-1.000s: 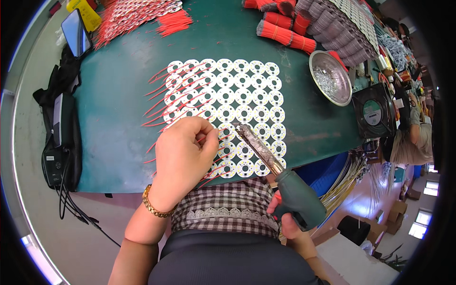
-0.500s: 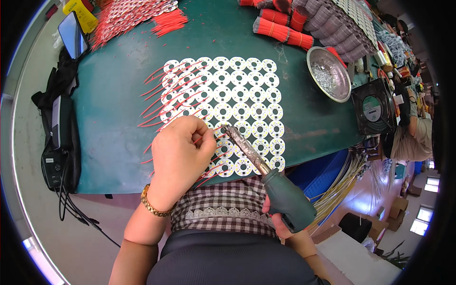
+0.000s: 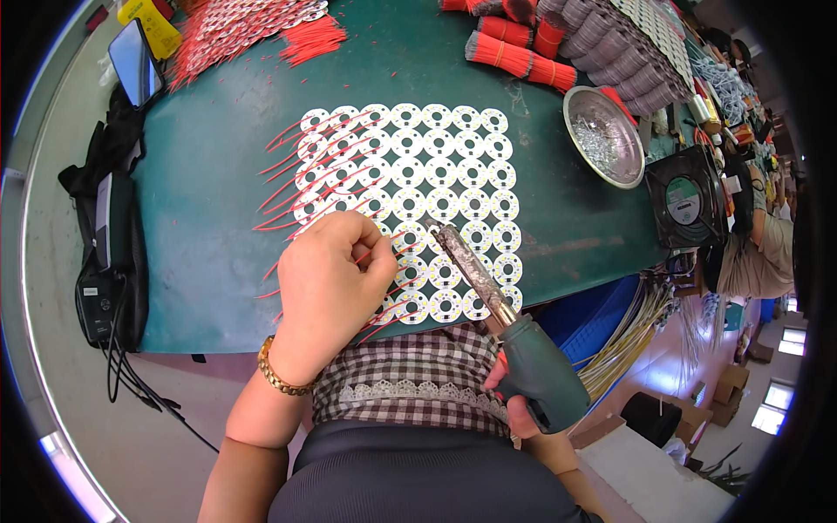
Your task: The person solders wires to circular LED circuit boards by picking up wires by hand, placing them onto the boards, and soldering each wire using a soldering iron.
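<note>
Round white LED circuit boards (image 3: 442, 203) lie in a tight grid of rows on the green tabletop. Thin red wires (image 3: 281, 187) stick out to the left from the boards in the left columns. Over the lower left of the grid, my left hand (image 3: 327, 275) is closed in a pinch on a red wire (image 3: 363, 257), which shows between the fingers. My right hand (image 3: 520, 418), partly hidden, grips the dark green handle of a soldering iron (image 3: 488, 301). Its tip sits above the boards, just right of my left fingertips.
A metal bowl (image 3: 603, 137) with small shiny bits stands right of the grid, near a black fan (image 3: 686, 198). Bundles of red wire (image 3: 499, 54) and stacked boards (image 3: 602, 44) line the back. A phone (image 3: 135, 65) stands at the far left.
The soldering iron has moved a little to the right, its tip drawing away from the wire end by my left fingers. My left hand has stayed nearly still.
</note>
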`<action>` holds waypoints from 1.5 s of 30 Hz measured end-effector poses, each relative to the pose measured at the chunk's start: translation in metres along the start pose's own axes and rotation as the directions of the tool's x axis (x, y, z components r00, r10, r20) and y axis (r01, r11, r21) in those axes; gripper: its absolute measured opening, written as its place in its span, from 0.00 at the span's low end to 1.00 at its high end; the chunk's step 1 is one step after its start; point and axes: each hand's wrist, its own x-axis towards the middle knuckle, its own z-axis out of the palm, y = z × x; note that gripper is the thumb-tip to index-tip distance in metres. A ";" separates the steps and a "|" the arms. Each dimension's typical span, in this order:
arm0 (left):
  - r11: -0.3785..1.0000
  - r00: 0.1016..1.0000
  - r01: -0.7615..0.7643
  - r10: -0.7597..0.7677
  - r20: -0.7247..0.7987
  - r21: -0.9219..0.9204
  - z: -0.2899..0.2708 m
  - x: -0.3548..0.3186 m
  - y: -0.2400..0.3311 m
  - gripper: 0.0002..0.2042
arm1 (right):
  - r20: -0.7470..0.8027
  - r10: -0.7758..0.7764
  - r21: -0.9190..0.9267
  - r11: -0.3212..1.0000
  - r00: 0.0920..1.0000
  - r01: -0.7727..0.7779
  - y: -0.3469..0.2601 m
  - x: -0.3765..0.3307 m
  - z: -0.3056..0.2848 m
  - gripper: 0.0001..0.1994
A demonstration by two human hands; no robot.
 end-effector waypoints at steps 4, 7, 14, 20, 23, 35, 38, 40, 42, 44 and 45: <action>1.000 0.999 0.018 -0.018 0.038 -0.004 -0.002 -0.001 0.002 0.04 | 0.110 0.019 -0.172 0.985 0.994 0.000 -0.007 0.006 -0.015 0.13; 0.977 0.979 -0.193 0.197 -0.042 0.089 -0.001 -0.005 0.000 0.04 | 0.141 0.248 -0.234 0.949 0.958 -0.212 0.004 -0.010 -0.019 0.13; 0.856 0.876 -0.482 0.475 0.079 0.187 -0.008 -0.008 -0.007 0.17 | -0.043 0.047 0.002 0.999 0.998 -0.047 -0.018 -0.005 -0.010 0.14; 0.824 0.856 -0.516 0.490 0.166 0.232 -0.015 -0.006 -0.006 0.19 | 0.072 0.262 0.037 0.964 0.962 -0.265 -0.013 -0.017 -0.011 0.18; 0.728 0.794 -0.607 0.546 0.267 0.317 -0.016 -0.005 -0.007 0.19 | 0.087 0.191 -0.016 0.982 0.978 -0.190 -0.016 -0.009 -0.011 0.16; 0.598 0.717 -0.696 0.560 0.414 0.398 -0.019 -0.004 0.000 0.19 | 0.169 -0.115 -0.276 0.948 0.979 0.160 -0.025 0.008 -0.011 0.22; 0.594 0.714 -0.699 0.560 0.420 0.397 -0.018 -0.004 0.002 0.19 | 0.083 -0.083 -0.125 0.988 0.993 0.093 -0.023 0.006 -0.008 0.22; 0.589 0.717 -0.696 0.554 0.422 0.409 -0.017 -0.004 0.002 0.19 | 0.058 -0.225 -0.289 0.929 0.973 0.232 -0.022 0.010 -0.008 0.21; 0.587 0.720 -0.693 0.543 0.432 0.418 -0.018 -0.006 0.003 0.20 | 0.067 -0.060 -0.273 0.959 0.996 0.077 -0.021 -0.006 -0.013 0.21; 0.585 0.723 -0.690 0.531 0.442 0.427 -0.018 -0.007 0.003 0.20 | 0.080 0.106 -0.256 0.963 0.991 -0.083 -0.023 -0.010 -0.015 0.21; 0.570 0.712 -0.702 0.552 0.434 0.427 -0.018 -0.006 0.002 0.19 | 0.063 0.241 -0.199 0.954 0.969 -0.224 -0.029 -0.006 -0.016 0.15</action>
